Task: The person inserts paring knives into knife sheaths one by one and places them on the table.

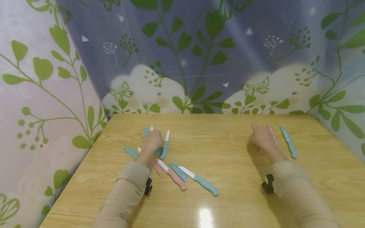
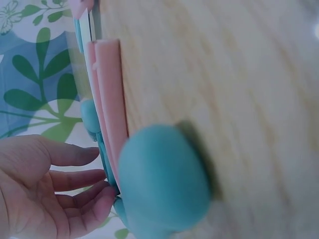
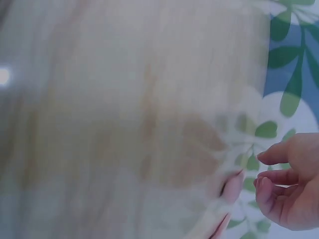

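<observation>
My left hand is over the far left part of the table, beside a blue sheath and a white blade tip. In the left wrist view its fingertips are right at a blue piece, thumb and fingers spread apart. A blue-handled paring knife with a white blade lies just right of that hand. My right hand hovers over pink knife pieces at the far right, partly covering them. Its fingers bend loosely around nothing in the right wrist view, close to a pink tip.
A blue knife in its sheath lies right of my right hand. Nearer me lie a pink-handled knife, a pink sheath, another blue-handled knife and blue sheaths. A patterned curtain hangs behind the wooden table.
</observation>
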`<move>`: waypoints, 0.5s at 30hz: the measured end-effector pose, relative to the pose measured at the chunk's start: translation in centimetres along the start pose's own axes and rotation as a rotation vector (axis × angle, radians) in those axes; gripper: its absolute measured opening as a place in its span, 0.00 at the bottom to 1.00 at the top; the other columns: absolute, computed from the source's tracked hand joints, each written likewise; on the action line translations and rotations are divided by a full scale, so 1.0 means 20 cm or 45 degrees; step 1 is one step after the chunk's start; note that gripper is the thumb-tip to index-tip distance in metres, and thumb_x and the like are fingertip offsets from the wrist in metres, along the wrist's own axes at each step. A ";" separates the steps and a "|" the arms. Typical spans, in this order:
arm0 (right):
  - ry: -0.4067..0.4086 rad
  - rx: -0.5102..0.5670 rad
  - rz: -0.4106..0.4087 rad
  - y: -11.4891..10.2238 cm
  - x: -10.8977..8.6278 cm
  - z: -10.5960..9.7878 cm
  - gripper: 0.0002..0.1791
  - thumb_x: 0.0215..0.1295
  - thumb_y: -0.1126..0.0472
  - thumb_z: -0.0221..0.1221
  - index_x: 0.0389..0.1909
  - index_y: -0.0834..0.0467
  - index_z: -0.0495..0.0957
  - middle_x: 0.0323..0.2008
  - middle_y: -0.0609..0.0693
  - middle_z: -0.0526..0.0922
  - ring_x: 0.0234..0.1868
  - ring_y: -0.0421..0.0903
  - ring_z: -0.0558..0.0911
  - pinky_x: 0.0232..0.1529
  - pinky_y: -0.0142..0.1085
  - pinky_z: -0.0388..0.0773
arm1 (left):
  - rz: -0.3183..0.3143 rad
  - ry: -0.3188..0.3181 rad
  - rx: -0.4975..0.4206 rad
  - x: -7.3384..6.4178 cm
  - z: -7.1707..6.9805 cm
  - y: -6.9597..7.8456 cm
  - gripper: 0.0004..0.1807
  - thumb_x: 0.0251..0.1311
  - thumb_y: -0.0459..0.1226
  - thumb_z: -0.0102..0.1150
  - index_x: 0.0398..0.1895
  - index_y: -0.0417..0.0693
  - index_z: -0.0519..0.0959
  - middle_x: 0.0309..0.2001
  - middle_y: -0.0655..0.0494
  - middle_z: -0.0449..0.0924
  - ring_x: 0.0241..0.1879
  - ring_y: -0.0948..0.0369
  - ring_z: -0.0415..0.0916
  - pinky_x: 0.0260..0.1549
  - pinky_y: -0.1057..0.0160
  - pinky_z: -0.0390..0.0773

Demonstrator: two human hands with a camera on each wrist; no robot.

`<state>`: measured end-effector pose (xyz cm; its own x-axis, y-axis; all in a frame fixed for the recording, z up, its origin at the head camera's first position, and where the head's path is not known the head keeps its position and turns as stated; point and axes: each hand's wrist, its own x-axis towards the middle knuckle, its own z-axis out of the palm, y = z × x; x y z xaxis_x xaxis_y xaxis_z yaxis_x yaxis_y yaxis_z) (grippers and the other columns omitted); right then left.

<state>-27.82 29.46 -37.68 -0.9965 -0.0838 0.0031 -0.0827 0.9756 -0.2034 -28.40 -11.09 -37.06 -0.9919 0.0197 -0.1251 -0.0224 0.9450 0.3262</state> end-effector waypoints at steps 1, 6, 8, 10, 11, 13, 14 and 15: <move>0.017 0.039 0.003 -0.02 0.01 0.00 0.19 0.53 0.71 0.50 0.47 0.75 0.71 0.21 0.57 0.74 0.17 0.47 0.70 0.28 0.39 0.73 | 0.002 0.004 -0.004 0.00 0.00 0.00 0.05 0.55 0.30 0.53 0.25 0.38 0.76 0.23 0.50 0.74 0.15 0.63 0.64 0.12 0.72 0.64; 0.019 0.071 0.020 -0.15 0.06 -0.01 0.08 0.58 0.67 0.49 0.22 0.65 0.70 0.20 0.55 0.71 0.22 0.51 0.71 0.25 0.41 0.71 | 0.031 0.000 -0.031 0.00 0.01 0.00 0.04 0.54 0.28 0.52 0.26 0.36 0.76 0.24 0.49 0.74 0.15 0.62 0.64 0.12 0.72 0.64; 0.030 0.041 -0.021 -0.21 0.07 0.00 0.07 0.57 0.66 0.50 0.24 0.67 0.71 0.24 0.59 0.74 0.26 0.55 0.74 0.30 0.46 0.73 | 0.054 -0.008 -0.055 0.00 0.01 0.00 0.04 0.53 0.26 0.51 0.23 0.37 0.75 0.23 0.49 0.74 0.15 0.63 0.63 0.12 0.72 0.64; 0.054 -0.002 -0.080 -0.28 0.08 0.01 0.09 0.58 0.66 0.51 0.31 0.71 0.72 0.29 0.63 0.76 0.31 0.57 0.76 0.34 0.50 0.74 | 0.073 -0.012 -0.083 0.01 0.02 0.00 0.06 0.51 0.25 0.50 0.21 0.38 0.72 0.22 0.49 0.72 0.14 0.63 0.62 0.12 0.72 0.63; 0.064 -0.013 -0.109 -0.31 0.08 0.02 0.11 0.58 0.66 0.51 0.34 0.72 0.72 0.31 0.65 0.76 0.32 0.58 0.76 0.35 0.51 0.75 | 0.080 -0.013 -0.099 0.01 0.02 0.00 0.06 0.50 0.24 0.49 0.19 0.39 0.72 0.21 0.49 0.72 0.14 0.63 0.61 0.12 0.72 0.63; 0.046 -0.011 -0.147 -0.39 0.09 0.03 0.15 0.59 0.66 0.51 0.41 0.75 0.71 0.36 0.68 0.75 0.35 0.60 0.77 0.35 0.51 0.76 | 0.088 -0.013 -0.128 0.01 0.02 0.00 0.08 0.49 0.23 0.49 0.18 0.40 0.71 0.20 0.49 0.72 0.14 0.63 0.61 0.12 0.72 0.63; 0.039 -0.027 -0.165 -0.43 0.09 0.03 0.16 0.60 0.65 0.51 0.43 0.75 0.71 0.37 0.68 0.76 0.37 0.61 0.77 0.35 0.51 0.76 | 0.091 -0.010 -0.131 0.01 0.02 0.00 0.08 0.49 0.23 0.49 0.17 0.40 0.71 0.19 0.50 0.71 0.14 0.63 0.61 0.12 0.72 0.63; 0.028 -0.039 -0.183 -0.47 0.09 0.02 0.17 0.61 0.65 0.51 0.44 0.75 0.71 0.39 0.68 0.76 0.39 0.61 0.77 0.37 0.51 0.77 | 0.099 -0.006 -0.134 0.01 0.02 0.00 0.08 0.48 0.23 0.49 0.17 0.40 0.70 0.19 0.50 0.71 0.14 0.63 0.62 0.12 0.72 0.64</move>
<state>-28.86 20.09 -36.26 -0.9743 -0.2193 0.0518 -0.2249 0.9595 -0.1696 -28.52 -11.04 -37.53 -0.9906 0.0933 -0.0999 0.0414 0.9012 0.4314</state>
